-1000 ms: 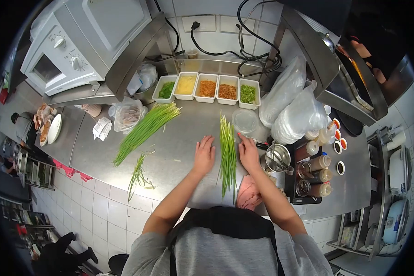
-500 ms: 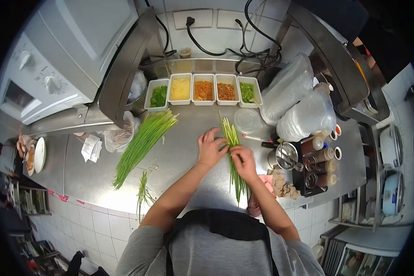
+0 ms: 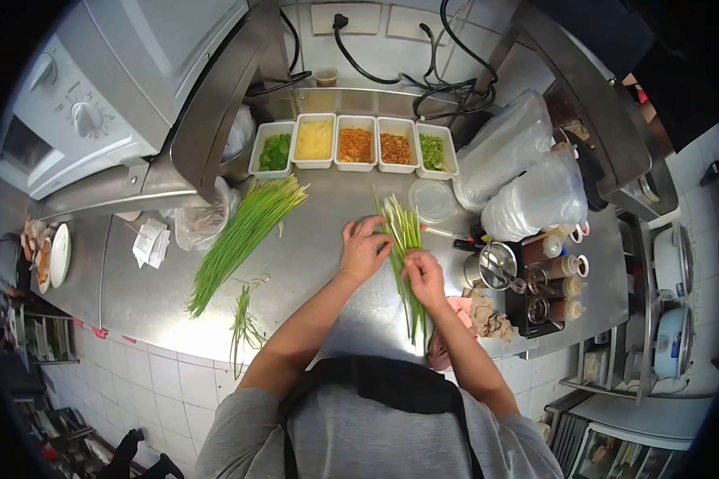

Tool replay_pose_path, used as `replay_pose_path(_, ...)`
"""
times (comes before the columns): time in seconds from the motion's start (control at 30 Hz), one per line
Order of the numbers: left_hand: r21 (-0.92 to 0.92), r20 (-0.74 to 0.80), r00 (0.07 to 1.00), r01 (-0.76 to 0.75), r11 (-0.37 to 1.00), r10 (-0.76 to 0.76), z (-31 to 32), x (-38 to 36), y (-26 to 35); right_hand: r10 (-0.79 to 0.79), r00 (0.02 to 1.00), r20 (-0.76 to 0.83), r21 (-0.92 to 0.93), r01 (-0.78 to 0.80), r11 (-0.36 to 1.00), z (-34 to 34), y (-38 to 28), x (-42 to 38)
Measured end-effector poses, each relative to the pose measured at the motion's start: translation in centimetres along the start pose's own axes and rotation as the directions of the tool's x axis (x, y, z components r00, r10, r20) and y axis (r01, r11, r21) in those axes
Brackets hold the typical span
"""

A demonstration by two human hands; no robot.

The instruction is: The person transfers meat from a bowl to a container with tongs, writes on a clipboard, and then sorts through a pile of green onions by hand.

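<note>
A small bunch of green chives (image 3: 411,231), pale ends toward the back, lies lengthwise on the steel counter in front of me. At its left edge is my left hand (image 3: 366,251), fingers stretched out and thumb apart, touching the outer stalks. My right hand (image 3: 425,277) is over the bunch, fingers curled in a pinch on chive stalks; its fingertips are partly hidden. To the left lies a larger bunch of chives (image 3: 246,239). Below that is a small pile of loose, limp stalks (image 3: 244,326).
Several white tubs (image 3: 314,140) of chopped ingredients line the back. To the right are a clear round lid (image 3: 433,200), plastic bags (image 3: 527,199), a metal pot (image 3: 494,264), a bottle rack (image 3: 547,311) and crumpled brown paper (image 3: 490,318). Paper slips (image 3: 150,243) lie left.
The view has shifted slightly. The stalks' pale ends are more fanned apart, with some leaning left by my left hand. Both hands stay close to the small bunch.
</note>
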State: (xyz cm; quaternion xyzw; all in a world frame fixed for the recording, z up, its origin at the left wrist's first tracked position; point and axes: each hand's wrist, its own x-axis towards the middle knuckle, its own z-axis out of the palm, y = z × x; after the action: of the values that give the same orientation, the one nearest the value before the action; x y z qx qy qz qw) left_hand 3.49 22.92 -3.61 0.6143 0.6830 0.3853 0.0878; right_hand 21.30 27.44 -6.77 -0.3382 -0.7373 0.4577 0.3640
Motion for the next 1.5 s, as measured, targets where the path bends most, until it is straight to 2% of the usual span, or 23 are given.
replay_pose_path(0.03, 0.003, 0.012, 1.0, -0.003, 1.0, 0.003, -0.1, 0.0, 0.2, 0.225, 0.972, 0.062, 0.03, -0.227, 0.973, -0.8, -1.7, -0.1)
replay_pose_path(0.13, -0.02, -0.017, 1.0, 0.021, 1.0, -0.021, 0.3, 0.1, -0.1, 0.229, 0.972, -0.053, 0.428, -0.185, 0.884, -1.3, -1.0, 0.0)
replay_pose_path(0.17, -0.065, -0.053, 0.998, 0.024, 0.998, -0.027, 0.5, 0.1, -0.2, 0.092, 0.993, -0.07, 0.458, -0.049, 0.887, -1.4, -0.2, 0.2)
replay_pose_path(0.4, -0.285, -0.218, 0.957, 0.125, 0.95, -0.191, 1.0, 0.2, -1.0, 0.077, 0.996, -0.043, 0.388, -0.054, 0.92, -1.2, -0.1, 0.2)
replay_pose_path(0.43, -0.31, -0.237, 0.947, 0.136, 0.941, -0.215, 1.3, 0.1, -1.2, 0.012, 0.998, -0.065, 0.32, 0.01, 0.947, -1.1, 0.0, 0.1)
replay_pose_path(0.53, -0.327, -0.318, 0.935, 0.047, 0.944, -0.156, 1.6, 0.0, -2.2, -0.159, 0.981, -0.111, 0.113, 0.172, 0.979, -1.1, -0.3, 0.5)
replay_pose_path(0.6, -0.396, -0.239, 0.954, 0.075, 0.915, -0.181, 1.1, -0.4, -2.5, -0.235, 0.964, -0.127, -0.011, 0.235, 0.972, -1.1, -2.2, 0.3)
replay_pose_path(0.63, -0.431, -0.204, 0.96, 0.089, 0.898, -0.193, 0.9, -0.8, -2.4, -0.315, 0.942, -0.119, -0.218, 0.285, 0.933, -0.9, -2.7, 0.2)
replay_pose_path(0.7, -0.547, -0.223, 0.952, 0.058, 0.835, -0.212, 0.8, -2.5, -1.7, -0.243, 0.969, -0.044, -0.133, 0.236, 0.963, 0.0, -5.0, -0.3)
replay_pose_path(0.77, -0.53, -0.319, 0.926, 0.004, 0.848, -0.203, -0.7, -4.9, 1.5, -0.126, 0.988, 0.087, 0.009, 0.126, 0.992, 1.1, -6.9, -0.8)
replay_pose_path(0.8, -0.521, -0.355, 0.914, -0.02, 0.853, -0.195, -1.6, -5.7, 2.8, -0.172, 0.962, 0.212, -0.056, 0.187, 0.981, 1.9, -7.1, -0.8)
replay_pose_path(0.87, -0.367, -0.437, 0.879, 0.022, 0.93, -0.193, -3.8, -7.2, 2.9, -0.219, 0.867, 0.447, -0.171, 0.323, 0.931, 2.9, -7.7, -0.7)
replay_pose_path(0.9, -0.291, -0.474, 0.861, 0.046, 0.956, -0.186, -5.1, -8.2, 2.5, -0.098, 0.834, 0.542, -0.384, 0.35, 0.854, 2.9, -8.4, -1.6)
replay_pose_path(1.0, 0.057, -0.555, 0.8, 0.312, 0.948, -0.23, -10.3, -11.4, -0.4, -0.14, 0.682, 0.718, -0.388, 0.558, 0.733, 0.4, -15.3, -1.8)
replay_pose_path(1.03, 0.167, -0.576, 0.78, 0.406, 0.899, -0.245, -12.0, -12.8, -1.2, -0.135, 0.594, 0.793, -0.292, 0.566, 0.771, -1.1, -18.5, -1.4)
replay_pose_path(1.07, 0.229, -0.579, 0.742, 0.545, 0.807, -0.337, -13.4, -14.2, -2.0, -0.138, 0.497, 0.857, -0.195, 0.561, 0.805, -2.8, -22.1, -0.8)
replay_pose_path(1.13, 0.307, -0.586, 0.647, 0.734, 0.606, -0.487, -14.7, -16.6, -3.3, -0.174, 0.382, 0.908, -0.123, 0.637, 0.761, -6.3, -30.3, -0.9)
replay_pose_path(1.2, 0.353, -0.58, 0.542, 0.84, 0.412, -0.608, -14.9, -19.2, -4.2, -0.274, 0.307, 0.911, -0.057, 0.754, 0.654, -9.3, -36.8, -2.4)
replay_pose_path(1.23, 0.383, -0.518, 0.536, 0.842, 0.38, -0.666, -14.9, -20.1, -4.1, -0.295, 0.263, 0.919, -0.044, 0.81, 0.584, -10.4, -39.1, -3.3)
replay_pose_path(1.3, 0.475, -0.458, 0.616, 0.779, 0.409, -0.642, -13.9, -21.3, -4.0, -0.478, 0.418, 0.773, -0.089, 0.816, 0.571, -10.3, -41.0, -5.6)
replay_pose_path(1.33, 0.509, -0.427, 0.654, 0.744, 0.432, -0.624, -13.2, -21.3, -4.0, -0.549, 0.442, 0.709, -0.107, 0.837, 0.536, -10.0, -41.3, -6.3)
replay_pose_path(1.47, 0.211, -0.247, 0.837, 0.539, 0.816, -0.489, -12.3, -19.1, -2.0, -0.601, 0.391, 0.697, -0.09, 0.879, 0.468, -9.0, -39.8, -6.9)
replay_pose_path(1.5, 0.213, -0.257, 0.91, 0.382, 0.899, -0.326, -12.5, -18.6, -1.9, -0.589, 0.382, 0.712, -0.087, 0.88, 0.466, -8.9, -39.3, -6.6)
